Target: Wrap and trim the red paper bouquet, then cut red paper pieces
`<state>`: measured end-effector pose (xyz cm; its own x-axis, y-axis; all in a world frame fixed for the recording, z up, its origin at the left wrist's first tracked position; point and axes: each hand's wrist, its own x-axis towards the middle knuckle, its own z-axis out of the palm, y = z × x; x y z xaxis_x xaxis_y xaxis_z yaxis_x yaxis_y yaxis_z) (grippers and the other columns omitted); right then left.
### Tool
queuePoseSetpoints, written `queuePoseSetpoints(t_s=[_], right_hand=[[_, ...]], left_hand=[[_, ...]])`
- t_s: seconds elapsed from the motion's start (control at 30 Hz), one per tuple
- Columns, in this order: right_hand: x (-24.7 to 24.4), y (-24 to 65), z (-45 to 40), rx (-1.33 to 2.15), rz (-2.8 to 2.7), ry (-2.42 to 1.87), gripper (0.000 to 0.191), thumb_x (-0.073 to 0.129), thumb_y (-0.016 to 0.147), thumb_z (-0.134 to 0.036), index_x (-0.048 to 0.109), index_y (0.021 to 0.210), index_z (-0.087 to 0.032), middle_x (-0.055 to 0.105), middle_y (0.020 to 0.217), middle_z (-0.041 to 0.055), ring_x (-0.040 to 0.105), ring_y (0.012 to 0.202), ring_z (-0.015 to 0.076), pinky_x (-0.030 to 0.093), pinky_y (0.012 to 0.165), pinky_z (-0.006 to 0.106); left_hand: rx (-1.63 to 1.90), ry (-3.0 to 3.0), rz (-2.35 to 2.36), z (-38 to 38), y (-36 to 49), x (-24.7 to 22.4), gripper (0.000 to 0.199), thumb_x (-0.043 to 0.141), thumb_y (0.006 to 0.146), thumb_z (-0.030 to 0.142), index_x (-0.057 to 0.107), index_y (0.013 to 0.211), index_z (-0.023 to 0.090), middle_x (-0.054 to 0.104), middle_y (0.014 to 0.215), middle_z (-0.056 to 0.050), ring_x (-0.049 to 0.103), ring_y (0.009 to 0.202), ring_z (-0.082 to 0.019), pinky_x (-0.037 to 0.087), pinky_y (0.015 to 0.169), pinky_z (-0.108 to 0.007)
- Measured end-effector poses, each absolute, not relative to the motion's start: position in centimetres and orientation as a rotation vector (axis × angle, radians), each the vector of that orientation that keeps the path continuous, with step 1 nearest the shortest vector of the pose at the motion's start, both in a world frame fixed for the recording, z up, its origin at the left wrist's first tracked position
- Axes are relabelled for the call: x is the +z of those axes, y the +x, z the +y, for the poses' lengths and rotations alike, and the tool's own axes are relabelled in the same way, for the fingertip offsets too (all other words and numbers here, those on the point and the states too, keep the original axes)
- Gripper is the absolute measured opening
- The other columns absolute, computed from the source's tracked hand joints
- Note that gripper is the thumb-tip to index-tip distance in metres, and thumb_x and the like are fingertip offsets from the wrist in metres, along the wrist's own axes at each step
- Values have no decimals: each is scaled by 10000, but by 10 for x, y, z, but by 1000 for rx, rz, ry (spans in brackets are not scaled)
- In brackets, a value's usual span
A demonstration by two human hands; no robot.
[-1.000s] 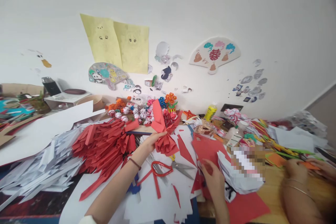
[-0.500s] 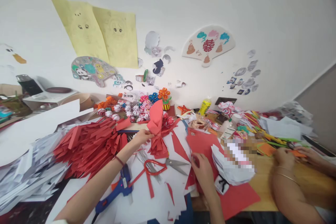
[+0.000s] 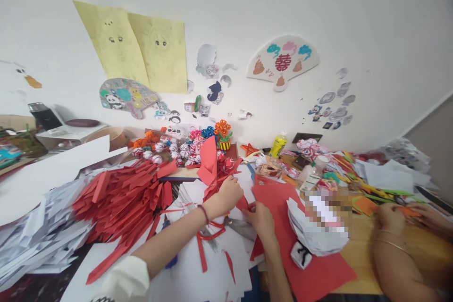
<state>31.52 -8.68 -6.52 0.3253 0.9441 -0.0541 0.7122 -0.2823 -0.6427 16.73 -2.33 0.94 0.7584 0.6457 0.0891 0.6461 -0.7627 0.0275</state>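
My left hand (image 3: 230,194) reaches across the white paper sheets (image 3: 212,278), fingers curled down at a red paper strip (image 3: 242,204). What its fingertips hold is hidden. Close on the right, my right hand (image 3: 261,221) has thumb and fingers pinched at the strip's edge. Scissors (image 3: 241,227) with red handles lie under and beside my hands, partly covered. Just behind my left hand stands a folded red paper piece (image 3: 208,163). A blue glue gun (image 3: 172,262) is mostly hidden by my left forearm.
Red folded strips (image 3: 120,196) and white strips (image 3: 38,231) are heaped on the left. Paper flowers (image 3: 180,150) and a yellow bottle (image 3: 278,145) stand along the wall. Right of me lie red sheets (image 3: 272,193) and a crumpled white paper bundle (image 3: 311,233); another person's hands (image 3: 391,217) work beyond.
My left hand has left the folded red piece and moved right, to the strip near my right hand. My right hand has shifted slightly left. My left forearm now covers most of the glue gun.
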Motion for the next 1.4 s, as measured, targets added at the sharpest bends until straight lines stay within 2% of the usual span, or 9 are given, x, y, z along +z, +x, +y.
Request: queuePoseSetpoints(t_s=[0.2, 0.3, 0.43, 0.53, 0.67, 0.87, 1.03, 1.2, 1.4], right_hand=[[-69, 321, -81, 678, -1393, -1885, 168, 657, 678, -371, 656, 692, -204, 719, 688, 56, 668, 675, 236, 415, 570, 284], [-65, 322, -82, 727, -1378, -1791, 156, 661, 671, -358, 631, 693, -206, 712, 646, 36, 665, 632, 221, 437, 574, 281], [-60, 322, -86, 730, -1304, -1644, 191, 668, 675, -389, 600, 704, -214, 708, 647, 32, 660, 620, 224, 444, 578, 290], [-56, 325, -88, 662, -1281, -1624, 215, 680, 686, -411, 599, 729, -216, 712, 669, 32, 662, 634, 227, 447, 594, 299], [-50, 338, -87, 619, -1239, -1548, 239, 679, 717, -425, 616, 779, -203, 724, 752, 59, 675, 720, 233, 485, 681, 320], [-49, 364, -80, 766, -1197, -1326, 409, 704, 704, -434, 675, 983, -136, 719, 768, 86, 670, 724, 233, 525, 714, 355], [-61, 367, -81, 790, -1146, -1375, 377, 751, 635, -457, 728, 832, -136, 748, 827, 130, 691, 760, 272, 548, 750, 414], [-72, 366, -80, 760, -1137, -1401, 425, 731, 633, -508, 740, 833, -133, 756, 852, 140, 704, 777, 274, 561, 755, 410], [-75, 369, -79, 638, -1208, -1531, 312, 664, 670, -420, 750, 813, -155, 759, 852, 131, 704, 791, 294, 538, 795, 438]], left_hand=[[1, -2899, -973, 17, 187, -17, 63, 657, 814, 165, 662, 846, 112, 678, 884, -83, 576, 968, -230, 407, 870, -386], [-19, -2926, -868, 27, 184, -17, 275, 763, 707, 193, 666, 951, 108, 683, 970, -138, 551, 1014, -263, 375, 862, -369], [-62, -2966, -716, 33, 183, -3, 271, 659, 757, 100, 677, 1016, 180, 678, 1021, -110, 537, 1005, -242, 329, 853, -355], [-51, -3018, -562, 36, 187, 11, 240, 651, 746, 92, 706, 919, 249, 684, 1002, -53, 534, 987, -220, 313, 851, -340], [-103, -3044, -486, 42, 193, 29, 171, 621, 762, 98, 683, 883, 202, 682, 965, -84, 536, 1006, -227, 311, 872, -339], [-228, -3069, -661, 48, 197, 49, 290, 644, 754, 141, 607, 1041, 168, 676, 852, -82, 598, 844, -227, 335, 900, -368], [-357, -3099, -941, 49, 193, 56, 332, 733, 731, 256, 610, 1025, 166, 671, 852, -80, 609, 810, -233, 393, 754, -302], [-520, -3117, -1135, 48, 192, 56, 124, 724, 729, 200, 661, 832, 173, 668, 793, -74, 620, 825, -243, 397, 712, -282], [-892, -2996, -1371, 39, 185, 65, 49, 622, 816, 190, 670, 818, 182, 660, 768, -99, 623, 857, -270, 391, 790, -319]])
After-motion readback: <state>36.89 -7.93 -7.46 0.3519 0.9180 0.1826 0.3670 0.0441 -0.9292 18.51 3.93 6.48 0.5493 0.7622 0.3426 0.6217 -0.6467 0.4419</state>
